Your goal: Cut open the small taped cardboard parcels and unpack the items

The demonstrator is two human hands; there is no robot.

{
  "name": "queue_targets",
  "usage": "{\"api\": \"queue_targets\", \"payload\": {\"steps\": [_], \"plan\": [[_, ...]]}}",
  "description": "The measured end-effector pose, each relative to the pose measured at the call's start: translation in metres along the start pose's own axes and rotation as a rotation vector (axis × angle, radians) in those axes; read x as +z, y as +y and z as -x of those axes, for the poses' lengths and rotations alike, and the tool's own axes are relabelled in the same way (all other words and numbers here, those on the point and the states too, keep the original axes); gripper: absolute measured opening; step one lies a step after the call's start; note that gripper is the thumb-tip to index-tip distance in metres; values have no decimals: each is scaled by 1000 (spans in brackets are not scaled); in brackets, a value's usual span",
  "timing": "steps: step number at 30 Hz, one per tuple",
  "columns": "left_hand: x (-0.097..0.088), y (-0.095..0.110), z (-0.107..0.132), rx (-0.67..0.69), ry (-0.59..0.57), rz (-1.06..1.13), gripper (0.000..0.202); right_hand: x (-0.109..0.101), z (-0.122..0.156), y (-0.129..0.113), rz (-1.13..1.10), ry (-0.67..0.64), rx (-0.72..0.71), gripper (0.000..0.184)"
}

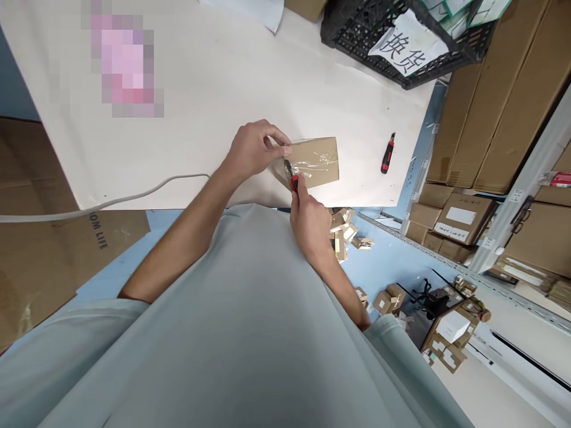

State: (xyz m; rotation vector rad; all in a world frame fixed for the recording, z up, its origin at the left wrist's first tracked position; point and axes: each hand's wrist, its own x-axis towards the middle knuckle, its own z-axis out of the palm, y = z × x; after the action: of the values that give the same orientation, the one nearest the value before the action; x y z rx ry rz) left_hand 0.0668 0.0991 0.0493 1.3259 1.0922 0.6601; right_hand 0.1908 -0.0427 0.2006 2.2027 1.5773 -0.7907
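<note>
A small brown cardboard box with shiny clear tape across it lies near the front edge of the white table. My left hand is at the box's left end, thumb and index finger pinched together at its taped edge. In my right hand is a red and black utility knife, gripped by the handle. Its blade points away from me and meets the box close to my left fingertips. Part of the box's left end is hidden by my left hand.
A second utility knife lies to the right on the table. At the back right stands a black plastic basket with a paper sign. A white cable crosses the front left edge. Several cartons fill shelves at right.
</note>
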Motion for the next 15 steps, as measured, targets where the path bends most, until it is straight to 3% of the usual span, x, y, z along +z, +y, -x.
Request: {"api": "queue_targets", "payload": {"steps": [6,15], "plan": [[1,-3,-1,-12,24,59,25,-13,-4,-26,306,-155,-4,83],[0,20,10,-6,27,-16,12,-37,12,-31,375,-203,78,74]]}}
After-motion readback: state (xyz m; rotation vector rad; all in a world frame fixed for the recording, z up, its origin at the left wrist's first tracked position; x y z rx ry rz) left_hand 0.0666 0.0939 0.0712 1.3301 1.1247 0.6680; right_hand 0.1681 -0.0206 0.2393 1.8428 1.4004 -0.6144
